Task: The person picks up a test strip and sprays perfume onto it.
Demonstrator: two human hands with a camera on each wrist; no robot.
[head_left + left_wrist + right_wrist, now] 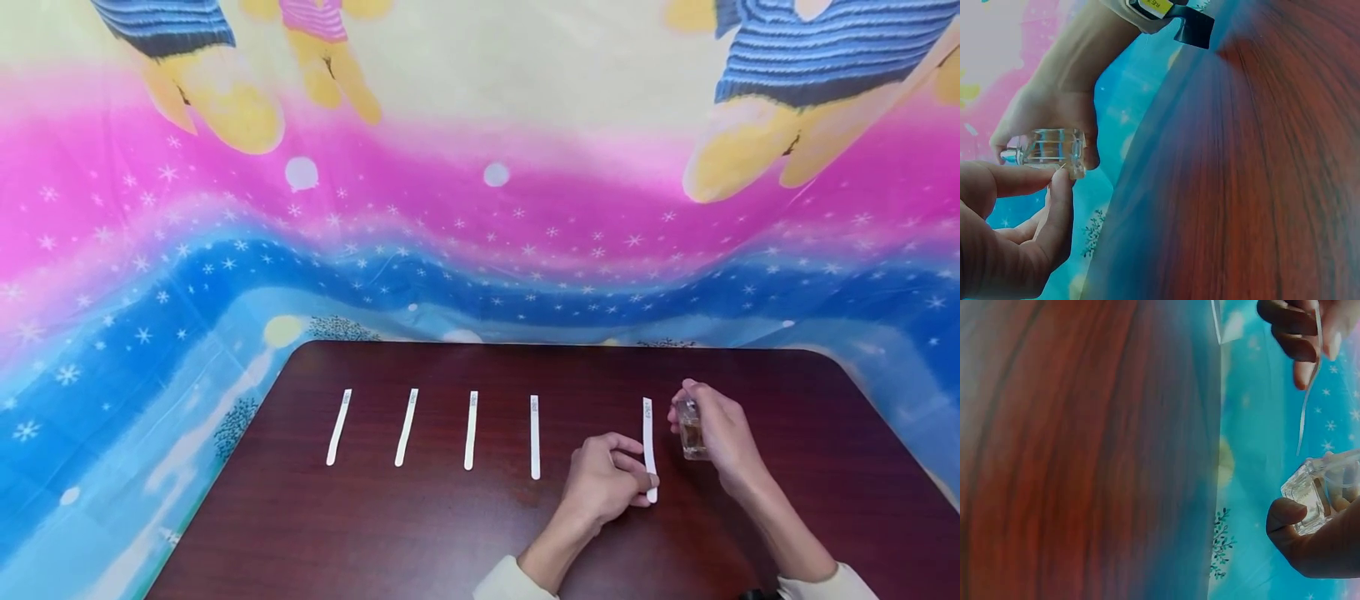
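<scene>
My left hand pinches a white perfume test strip near its rounded lower end, between thumb and fingers. Small dark writing marks the strip's square far end. In the right wrist view the strip appears edge-on, thin and slightly curved, its free end pointing toward the bottle. My right hand grips a clear glass perfume bottle just right of the strip, with a finger up at the bottle's top. Amber-tinted liquid shows inside. From the left wrist, the bottle appears behind my pinching fingertips.
Several more paper strips lie spaced in a row on the dark brown table: the leftmost strip, and the nearest strip left of my left hand. A colourful printed cloth hangs behind the table's far edge.
</scene>
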